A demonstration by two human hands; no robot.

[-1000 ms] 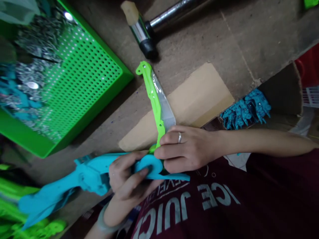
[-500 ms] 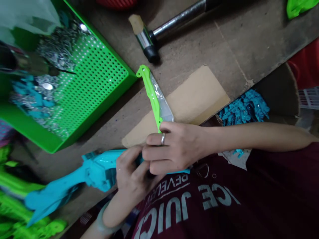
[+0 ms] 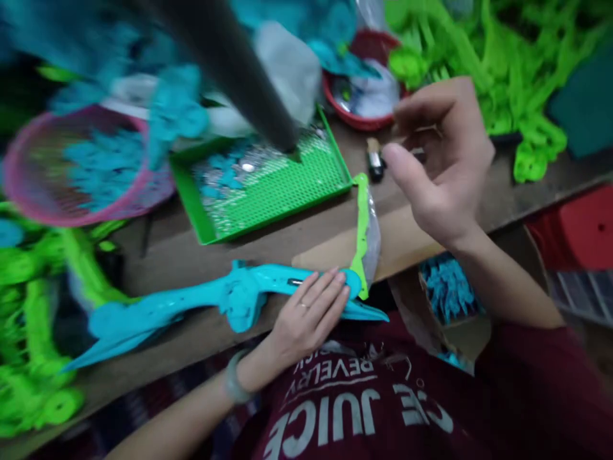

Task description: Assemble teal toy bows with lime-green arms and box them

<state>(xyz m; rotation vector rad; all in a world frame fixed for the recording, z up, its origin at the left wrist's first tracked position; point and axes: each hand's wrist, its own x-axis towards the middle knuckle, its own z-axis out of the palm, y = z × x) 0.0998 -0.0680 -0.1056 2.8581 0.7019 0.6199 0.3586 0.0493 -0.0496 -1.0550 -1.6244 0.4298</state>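
Fingers lying flat, my left hand (image 3: pixel 313 310) rests on the right end of a long bright-blue plastic part (image 3: pixel 186 297). The part lies along the table's near edge, with a bulky joint in its middle and pointed tips at both ends. A small dark slot or metal piece shows just beyond my fingertips. My right hand (image 3: pixel 443 160) is raised above the table, thumb apart from the curled fingers. Close to its thumb is the head of a hammer (image 3: pixel 375 160); the handle is mostly hidden behind the hand. A lime-green strip with a clear piece (image 3: pixel 363 236) lies between my hands.
A green perforated basket (image 3: pixel 287 204) holds metal bits and blue pieces. A dark rod (image 3: pixel 249 89) hangs over it, close to the camera. Around stand a pink basket (image 3: pixel 23 191), a red bowl (image 3: pixel 357 121) and green parts (image 3: pixel 498 64). Cardboard (image 3: pixel 402 243) lies under the strip.
My right hand has left the blue part and risen to the right, toward the hammer. My left hand has flattened on the part. The camera view has tilted up, showing more of the table.
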